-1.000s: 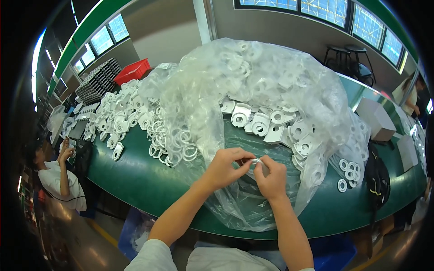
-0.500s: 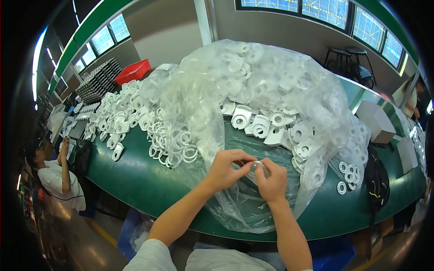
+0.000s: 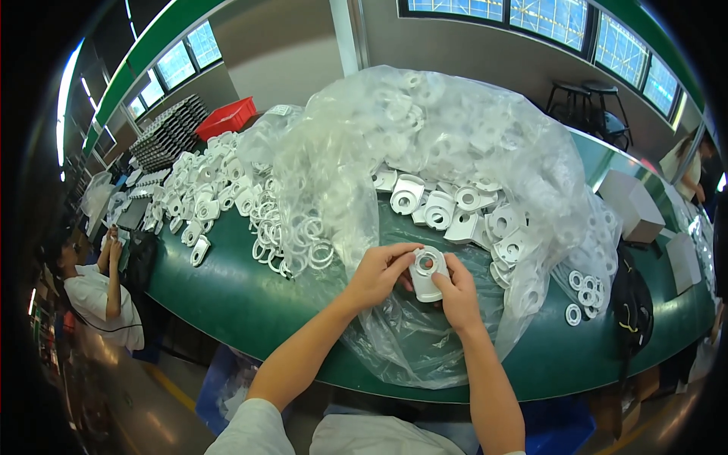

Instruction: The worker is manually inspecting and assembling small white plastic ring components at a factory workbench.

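Note:
Both my hands hold one white plastic housing part [image 3: 430, 287] with a round hole near its top, over the clear plastic bag [image 3: 409, 356]. My left hand [image 3: 377, 277] grips its left upper edge with thumb and fingers. Along the right side, my right hand [image 3: 459, 294] has its thumb on the part's face. Just beyond, similar white parts [image 3: 440, 211] lie spilled at the bag's mouth, and many more show through the bag. White rings [image 3: 311, 244] are heaped to the left of my left hand.
A green table [image 3: 220, 296] spans the view. At left stand a pile of loose white parts [image 3: 205, 178], a red bin [image 3: 227, 117] and stacked grey trays [image 3: 168, 133]. Small rings [image 3: 585, 288], a white box [image 3: 631, 205] and a black bag [image 3: 633, 296] sit right. A co-worker [image 3: 102, 296] is at far left.
The white part, earlier edge-on and mostly hidden in my fingers, now has its broad face with the hole turned toward me. My hands have shifted slightly.

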`<move>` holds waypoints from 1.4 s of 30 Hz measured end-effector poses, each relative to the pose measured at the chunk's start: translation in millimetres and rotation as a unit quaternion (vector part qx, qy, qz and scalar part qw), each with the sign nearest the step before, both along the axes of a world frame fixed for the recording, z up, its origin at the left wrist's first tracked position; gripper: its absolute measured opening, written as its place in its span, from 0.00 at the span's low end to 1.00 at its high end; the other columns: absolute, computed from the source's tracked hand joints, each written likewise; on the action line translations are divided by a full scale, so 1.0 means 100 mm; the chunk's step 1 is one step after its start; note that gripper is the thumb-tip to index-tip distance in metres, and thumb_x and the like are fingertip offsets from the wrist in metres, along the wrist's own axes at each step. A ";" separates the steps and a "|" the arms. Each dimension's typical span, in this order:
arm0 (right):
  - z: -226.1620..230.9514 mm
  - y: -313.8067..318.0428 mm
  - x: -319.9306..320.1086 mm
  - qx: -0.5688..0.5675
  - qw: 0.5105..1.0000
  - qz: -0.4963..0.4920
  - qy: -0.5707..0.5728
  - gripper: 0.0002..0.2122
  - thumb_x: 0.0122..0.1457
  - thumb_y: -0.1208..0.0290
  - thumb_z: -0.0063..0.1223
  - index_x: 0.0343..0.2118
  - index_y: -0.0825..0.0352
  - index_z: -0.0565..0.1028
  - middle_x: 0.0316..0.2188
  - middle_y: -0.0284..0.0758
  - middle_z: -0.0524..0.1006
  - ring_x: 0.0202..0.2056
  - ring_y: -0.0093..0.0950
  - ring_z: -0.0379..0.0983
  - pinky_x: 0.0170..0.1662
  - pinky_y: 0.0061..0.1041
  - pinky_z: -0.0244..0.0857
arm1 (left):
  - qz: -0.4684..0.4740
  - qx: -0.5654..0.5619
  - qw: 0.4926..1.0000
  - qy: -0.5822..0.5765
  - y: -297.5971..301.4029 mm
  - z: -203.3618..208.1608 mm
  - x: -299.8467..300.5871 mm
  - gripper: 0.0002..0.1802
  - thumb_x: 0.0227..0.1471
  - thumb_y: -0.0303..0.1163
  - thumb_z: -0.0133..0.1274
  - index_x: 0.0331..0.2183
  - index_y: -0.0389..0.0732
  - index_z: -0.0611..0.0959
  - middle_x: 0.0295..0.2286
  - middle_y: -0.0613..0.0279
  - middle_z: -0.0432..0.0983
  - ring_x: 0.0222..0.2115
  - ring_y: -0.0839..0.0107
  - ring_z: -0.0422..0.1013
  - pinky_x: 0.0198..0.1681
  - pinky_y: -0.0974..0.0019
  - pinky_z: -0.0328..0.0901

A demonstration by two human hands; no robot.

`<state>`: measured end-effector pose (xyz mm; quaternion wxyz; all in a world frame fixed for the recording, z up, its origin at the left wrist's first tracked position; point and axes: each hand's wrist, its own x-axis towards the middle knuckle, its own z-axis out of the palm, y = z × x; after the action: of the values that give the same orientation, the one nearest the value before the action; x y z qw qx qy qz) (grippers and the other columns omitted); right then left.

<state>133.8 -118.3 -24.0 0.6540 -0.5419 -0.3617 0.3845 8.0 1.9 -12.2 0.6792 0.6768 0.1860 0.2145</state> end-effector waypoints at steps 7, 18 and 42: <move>0.05 0.00 0.01 0.015 1.000 -0.026 0.007 0.11 0.52 0.77 0.43 0.40 0.68 0.69 0.30 0.29 0.72 0.27 0.15 0.67 0.25 0.14 0.60 | -0.007 0.015 0.999 -0.042 -0.08 0.06 0.06 0.20 0.50 0.24 0.51 0.47 0.34 0.72 0.35 0.62 0.74 0.33 0.76 0.71 0.33 0.72 0.69; 0.03 0.01 -0.04 0.018 0.993 -0.048 -0.102 0.11 0.51 0.77 0.45 0.38 0.67 0.69 0.31 0.28 0.71 0.28 0.14 0.65 0.25 0.15 0.60 | 0.006 0.047 0.998 -0.037 -0.08 0.02 0.05 0.18 0.48 0.22 0.52 0.43 0.33 0.73 0.35 0.63 0.73 0.35 0.77 0.71 0.34 0.74 0.69; -0.04 -0.02 0.04 0.042 0.996 -0.065 -0.043 0.18 0.64 0.57 0.33 0.35 0.67 0.72 0.26 0.31 0.73 0.27 0.18 0.70 0.21 0.14 0.58 | 0.272 0.108 0.955 -0.041 0.46 0.36 -0.87 0.09 0.52 0.29 0.52 0.34 0.34 0.81 0.23 0.67 0.75 0.21 0.80 0.69 0.25 0.75 0.65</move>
<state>137.5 -119.9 -28.0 0.6835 -0.5526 -0.3692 0.3020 -78.5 48.0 23.9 0.5252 0.6602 0.3109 0.4378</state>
